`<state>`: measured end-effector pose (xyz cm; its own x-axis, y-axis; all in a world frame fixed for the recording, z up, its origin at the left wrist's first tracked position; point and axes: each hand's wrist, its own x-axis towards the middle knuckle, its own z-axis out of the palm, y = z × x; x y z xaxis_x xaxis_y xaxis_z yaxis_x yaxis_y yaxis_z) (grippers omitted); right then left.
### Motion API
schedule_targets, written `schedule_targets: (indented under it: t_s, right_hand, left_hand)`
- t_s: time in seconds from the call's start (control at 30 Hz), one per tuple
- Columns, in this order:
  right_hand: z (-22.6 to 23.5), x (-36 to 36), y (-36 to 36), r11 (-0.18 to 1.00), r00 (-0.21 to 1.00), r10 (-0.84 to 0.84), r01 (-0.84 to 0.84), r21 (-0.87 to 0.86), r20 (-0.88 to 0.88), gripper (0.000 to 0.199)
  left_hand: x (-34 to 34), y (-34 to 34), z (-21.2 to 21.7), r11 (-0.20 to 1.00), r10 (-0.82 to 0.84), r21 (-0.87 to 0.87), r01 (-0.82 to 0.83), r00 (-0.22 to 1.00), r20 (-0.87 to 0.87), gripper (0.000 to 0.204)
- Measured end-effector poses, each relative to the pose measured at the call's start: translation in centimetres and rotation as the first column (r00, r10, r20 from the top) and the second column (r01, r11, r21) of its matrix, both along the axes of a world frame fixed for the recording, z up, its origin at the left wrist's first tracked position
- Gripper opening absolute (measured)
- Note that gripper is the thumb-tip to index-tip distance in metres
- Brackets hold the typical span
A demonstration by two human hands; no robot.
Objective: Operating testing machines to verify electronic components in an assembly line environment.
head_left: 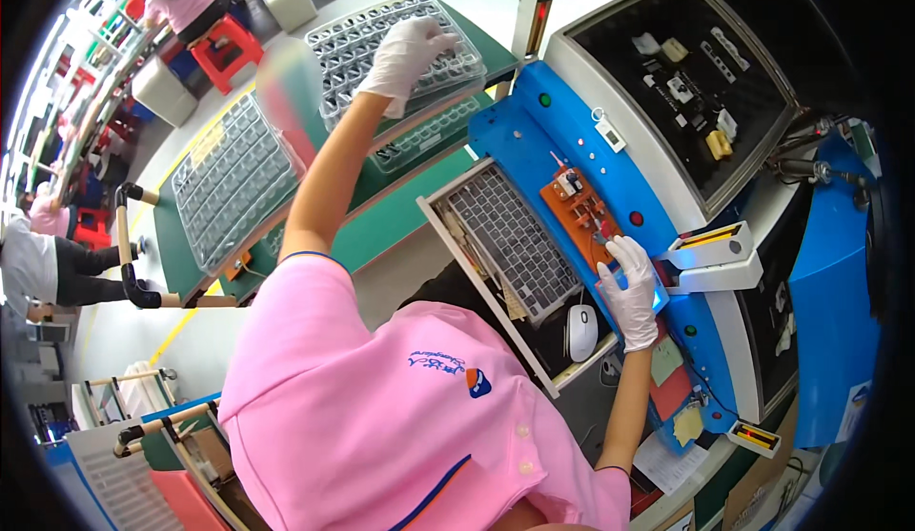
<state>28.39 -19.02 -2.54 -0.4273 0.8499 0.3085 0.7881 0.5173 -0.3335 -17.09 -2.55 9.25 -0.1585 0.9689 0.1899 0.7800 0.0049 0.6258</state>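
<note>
- The room is a long factory hall with a pale floor marked by a yellow line; far beyond the blue panel, rows of benches run off toward the upper left edge, where other people in pink shirts sit by red stools.
- The work surface is a green bench top, lying just left of the blue panel, the sloped front of a white machine.
- Behind the blue panel sits a dark open compartment lined with black foam, holding small white and yellow parts.
- On the green bench top, well left of the blue panel, rest clear plastic trays with many small pockets: one big tray farthest from it, and a stack of trays nearer to its upper end.
- A grey keyboard lies in a pull-out drawer touching the blue panel's left edge, with a white mouse at the drawer's near end.
- An orange fixture is mounted on the blue panel's middle.
- The left hand, in a white glove, lies with fingers spread and bent on the top tray of the stack.
- The right hand, also gloved, rests on the blue panel just below the orange fixture, fingers curled around a small light-blue piece.
</note>
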Motion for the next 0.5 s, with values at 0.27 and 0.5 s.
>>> schedule_targets:
  t_s: [0.27,0.5]
  right_hand:
    - [-0.7,-0.1,2.6,0.998,0.971,-0.059,0.059,-0.005,-0.232,0.048]
    - [-0.6,-1.2,2.1,0.986,0.906,-0.134,0.164,0.042,-0.402,0.080]
  left_hand:
    - [-0.1,4.0,-5.6,0.981,0.125,0.173,-0.087,0.968,-0.219,0.033]
    - [-4.9,-3.3,-1.6,0.902,0.208,0.392,-0.182,0.978,-0.024,0.033]
